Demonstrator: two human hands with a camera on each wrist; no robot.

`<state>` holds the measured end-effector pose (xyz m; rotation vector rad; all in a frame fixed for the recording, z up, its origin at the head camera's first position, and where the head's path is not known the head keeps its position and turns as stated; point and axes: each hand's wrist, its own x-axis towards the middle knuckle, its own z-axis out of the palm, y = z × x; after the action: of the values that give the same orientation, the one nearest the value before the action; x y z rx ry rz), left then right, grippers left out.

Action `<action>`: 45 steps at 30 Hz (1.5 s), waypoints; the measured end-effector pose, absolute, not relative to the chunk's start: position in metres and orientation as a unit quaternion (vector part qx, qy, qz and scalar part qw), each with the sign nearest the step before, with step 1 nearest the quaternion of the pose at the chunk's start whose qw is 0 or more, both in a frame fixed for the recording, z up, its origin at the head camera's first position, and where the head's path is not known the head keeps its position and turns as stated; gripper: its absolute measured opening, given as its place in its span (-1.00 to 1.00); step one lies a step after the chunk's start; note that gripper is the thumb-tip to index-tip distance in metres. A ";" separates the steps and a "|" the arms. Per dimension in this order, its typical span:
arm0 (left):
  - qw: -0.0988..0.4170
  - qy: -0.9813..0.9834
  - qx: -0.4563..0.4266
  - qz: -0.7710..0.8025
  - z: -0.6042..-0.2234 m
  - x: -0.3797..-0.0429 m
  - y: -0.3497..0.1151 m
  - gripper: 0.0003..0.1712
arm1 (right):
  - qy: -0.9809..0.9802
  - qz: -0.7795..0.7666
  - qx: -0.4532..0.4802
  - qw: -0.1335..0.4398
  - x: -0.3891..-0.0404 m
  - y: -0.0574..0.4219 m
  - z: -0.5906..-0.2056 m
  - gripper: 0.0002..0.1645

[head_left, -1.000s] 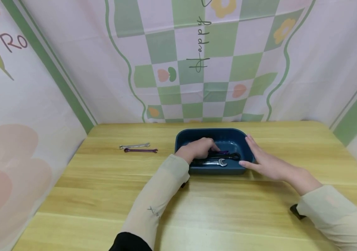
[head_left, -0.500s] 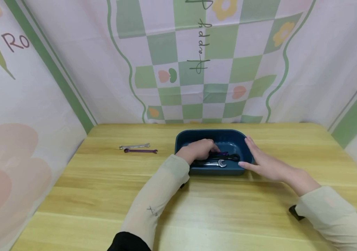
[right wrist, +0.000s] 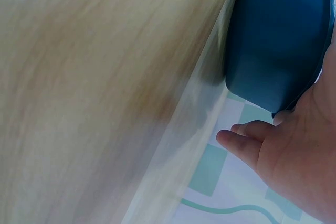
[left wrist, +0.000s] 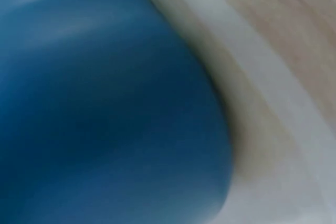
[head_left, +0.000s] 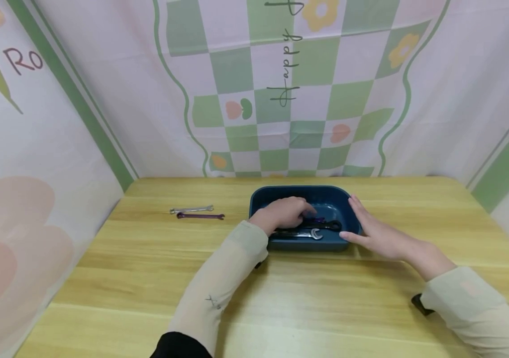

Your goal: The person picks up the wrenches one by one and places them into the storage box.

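My left hand [head_left: 286, 212] reaches over the left side of a dark blue rectangular bin [head_left: 308, 245], its index finger stretched forward inside. Under and beside its fingers lies a purple wrench [head_left: 319, 220], partly covered; whether the hidden fingertips pinch it, I cannot tell. Nearer the front wall lie a black wrench [head_left: 332, 225] and a silver wrench [head_left: 315, 233], their left ends behind the hand. At the bin's right end my right hand [head_left: 381, 234] rests with straight fingers and spread thumb along the rim. In the left wrist view, the bin's blue wall [left wrist: 115, 103] fills the left half.
Left of the bin on the wooden table [head_left: 147, 278], a silver wrench [head_left: 191, 209] and another purple wrench [head_left: 200, 216] lie side by side. A patterned curtain [head_left: 272, 134] hangs right behind the table's far edge, and a second cloth [head_left: 48, 149] borders the left.
The left index finger has straightened slightly above the purple wrench. The right hand stays at the bin's right end, and the wrenches on the table keep their places.
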<state>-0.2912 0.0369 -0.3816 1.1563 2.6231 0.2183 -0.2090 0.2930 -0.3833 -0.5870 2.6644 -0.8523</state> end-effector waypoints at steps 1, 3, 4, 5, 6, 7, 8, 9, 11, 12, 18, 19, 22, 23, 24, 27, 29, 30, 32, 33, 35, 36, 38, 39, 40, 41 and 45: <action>0.128 0.904 0.401 0.075 -0.380 -0.291 0.036 -0.50 | 0.923 -0.296 -0.203 0.142 -0.209 0.293 -0.383 0.18; 0.120 0.903 0.405 0.077 -0.377 -0.290 0.035 -0.51 | 0.922 -0.297 -0.203 0.142 -0.209 0.293 -0.383 0.18; 0.117 0.903 0.407 0.078 -0.375 -0.289 0.034 -0.51 | 0.922 -0.297 -0.203 0.142 -0.209 0.292 -0.382 0.18; 0.114 0.902 0.408 0.080 -0.374 -0.289 0.033 -0.51 | 0.922 -0.297 -0.203 0.143 -0.209 0.292 -0.382 0.18; 0.112 0.902 0.409 0.083 -0.372 -0.288 0.033 -0.52 | 0.922 -0.296 -0.204 0.143 -0.209 0.293 -0.382 0.18; 0.109 0.902 0.409 0.086 -0.371 -0.288 0.032 -0.52 | 0.922 -0.296 -0.203 0.143 -0.209 0.293 -0.382 0.19; 0.106 0.901 0.410 0.089 -0.369 -0.288 0.031 -0.52 | 0.922 -0.296 -0.203 0.143 -0.209 0.293 -0.383 0.19; 0.103 0.901 0.411 0.093 -0.368 -0.288 0.030 -0.52 | 0.923 -0.296 -0.202 0.144 -0.209 0.293 -0.383 0.20; 0.096 0.901 0.412 0.100 -0.365 -0.288 0.027 -0.53 | 0.923 -0.294 -0.202 0.144 -0.209 0.294 -0.383 0.20; 0.093 0.900 0.413 0.103 -0.364 -0.288 0.026 -0.53 | 0.923 -0.294 -0.202 0.144 -0.209 0.294 -0.383 0.21; 0.092 0.898 0.417 0.107 -0.356 -0.287 0.017 -0.53 | 0.923 -0.292 -0.203 0.144 -0.210 0.293 -0.385 0.20; 0.093 0.898 0.417 0.107 -0.354 -0.287 0.016 -0.53 | 0.923 -0.293 -0.203 0.145 -0.210 0.293 -0.385 0.20; 0.090 0.897 0.418 0.109 -0.350 -0.286 0.010 -0.53 | 0.923 -0.293 -0.202 0.145 -0.210 0.293 -0.385 0.19; 0.088 0.897 0.418 0.110 -0.349 -0.285 0.008 -0.53 | 0.923 -0.293 -0.202 0.145 -0.210 0.293 -0.385 0.20; 0.085 0.897 0.418 0.114 -0.348 -0.285 0.006 -0.53 | 0.923 -0.294 -0.202 0.144 -0.209 0.293 -0.385 0.19; 0.075 0.896 0.420 0.125 -0.346 -0.285 -0.001 -0.55 | 0.924 -0.292 -0.202 0.143 -0.209 0.293 -0.385 0.20; 0.064 0.895 0.422 0.133 -0.346 -0.285 -0.006 -0.57 | 0.924 -0.292 -0.203 0.142 -0.209 0.293 -0.385 0.20; 0.058 0.894 0.423 0.137 -0.345 -0.285 -0.008 -0.59 | 0.924 -0.292 -0.203 0.142 -0.209 0.293 -0.385 0.20; 0.047 0.891 0.427 0.145 -0.345 -0.285 -0.013 -0.61 | 0.924 -0.292 -0.204 0.143 -0.209 0.293 -0.385 0.20; 0.041 0.890 0.428 0.148 -0.344 -0.285 -0.016 -0.62 | 0.923 -0.293 -0.204 0.144 -0.209 0.294 -0.385 0.20; 0.032 0.888 0.430 0.158 -0.343 -0.286 -0.021 -0.63 | 0.923 -0.295 -0.203 0.143 -0.209 0.294 -0.385 0.21; 0.028 0.888 0.430 0.161 -0.342 -0.286 -0.023 -0.64 | 0.923 -0.295 -0.203 0.143 -0.209 0.294 -0.384 0.21; 0.022 0.888 0.428 0.166 -0.342 -0.287 -0.028 -0.64 | 0.922 -0.296 -0.203 0.142 -0.210 0.295 -0.384 0.21; 0.020 0.888 0.427 0.168 -0.342 -0.288 -0.031 -0.65 | 0.923 -0.296 -0.203 0.142 -0.210 0.294 -0.384 0.21; 0.019 0.889 0.425 0.171 -0.342 -0.289 -0.034 -0.65 | 0.923 -0.295 -0.203 0.143 -0.210 0.294 -0.383 0.21; 0.018 0.890 0.423 0.171 -0.343 -0.289 -0.037 -0.65 | 0.923 -0.294 -0.203 0.143 -0.210 0.294 -0.383 0.21; 0.014 0.892 0.415 0.180 -0.345 -0.290 -0.048 -0.66 | 0.923 -0.294 -0.203 0.145 -0.210 0.293 -0.384 0.21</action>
<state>-0.2898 -0.0475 -0.3450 1.2931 2.7766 0.5620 -0.2104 0.2927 -0.3836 -0.5847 2.6576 -0.8471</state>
